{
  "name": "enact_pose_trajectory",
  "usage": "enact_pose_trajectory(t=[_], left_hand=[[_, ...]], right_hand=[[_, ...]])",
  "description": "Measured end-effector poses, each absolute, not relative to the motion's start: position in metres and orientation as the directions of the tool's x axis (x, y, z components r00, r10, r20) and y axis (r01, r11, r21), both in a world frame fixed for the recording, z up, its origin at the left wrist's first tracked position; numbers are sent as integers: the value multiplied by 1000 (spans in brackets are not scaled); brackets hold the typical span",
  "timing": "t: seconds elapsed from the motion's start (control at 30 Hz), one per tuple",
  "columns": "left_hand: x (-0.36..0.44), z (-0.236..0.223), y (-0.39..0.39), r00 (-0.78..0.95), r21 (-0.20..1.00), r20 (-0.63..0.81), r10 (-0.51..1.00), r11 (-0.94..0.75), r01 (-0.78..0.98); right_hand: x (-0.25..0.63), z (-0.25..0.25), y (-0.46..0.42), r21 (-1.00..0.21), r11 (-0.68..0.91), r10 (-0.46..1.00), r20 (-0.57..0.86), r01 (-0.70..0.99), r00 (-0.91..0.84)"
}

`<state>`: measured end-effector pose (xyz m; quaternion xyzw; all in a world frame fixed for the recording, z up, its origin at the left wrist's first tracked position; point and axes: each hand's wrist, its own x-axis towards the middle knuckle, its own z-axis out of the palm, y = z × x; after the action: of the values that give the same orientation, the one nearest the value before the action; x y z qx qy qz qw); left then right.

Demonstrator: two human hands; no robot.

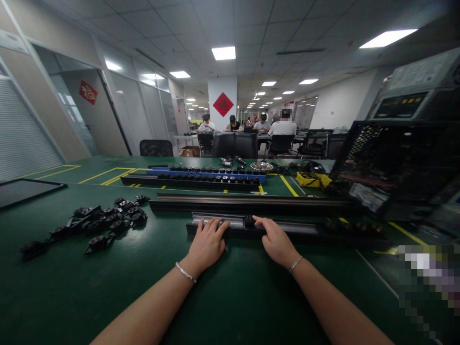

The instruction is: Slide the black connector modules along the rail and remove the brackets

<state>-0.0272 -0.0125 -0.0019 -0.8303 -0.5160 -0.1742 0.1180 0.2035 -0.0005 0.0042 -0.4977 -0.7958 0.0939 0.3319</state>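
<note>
A black rail [298, 229] with a silvery channel lies across the green table in front of me. My left hand [208, 243] rests on its left part, fingers spread and bent over the channel. My right hand [278, 242] points its index finger at a small black part [249, 221] sitting in the channel, and the fingertip seems to touch it. The other right fingers are curled and partly hidden; nothing shows in their grasp. More small dark parts [359, 227] sit at the rail's right end, in shadow.
Loose black parts [118, 221] are heaped at left, near a dark tray [28, 189]. Behind the rail lie a longer black rail [230, 203], filled rails [201, 180], a metal bowl [261, 166] and a yellow box [312, 179]. An equipment rack [398, 158] stands right. People sit farther back.
</note>
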Motion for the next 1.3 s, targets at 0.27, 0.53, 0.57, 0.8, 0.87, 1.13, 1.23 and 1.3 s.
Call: enact_pose_trajectory(t=[0.27,0.53,0.57,0.8,0.87,1.13,1.23,1.3], left_hand=[[2,0,-20,520,-18,333,786,-546,837],[23,1,-16,399,3,337,853,-425,905],[25,1,-15,384,9,335,861,-410,912],[37,2,-9,316,19,297,901,-337,941],[37,3,-9,317,15,298,900,-337,942],[35,5,-8,322,4,298,898,-339,941],[32,6,-7,328,1,297,897,-344,939],[30,7,-6,330,1,290,898,-345,939]], right_hand=[[195,0,2,-475,527,836,440,705,-329],[189,3,-1,-450,508,853,382,735,-356],[189,4,-1,-443,503,856,370,742,-360],[186,6,-8,-315,484,871,268,816,-413],[185,5,-9,-254,461,879,262,850,-398],[190,-3,-6,-114,293,919,308,949,-247],[190,-2,-6,-90,304,914,309,948,-264],[190,-1,-7,-78,307,915,297,949,-272]])
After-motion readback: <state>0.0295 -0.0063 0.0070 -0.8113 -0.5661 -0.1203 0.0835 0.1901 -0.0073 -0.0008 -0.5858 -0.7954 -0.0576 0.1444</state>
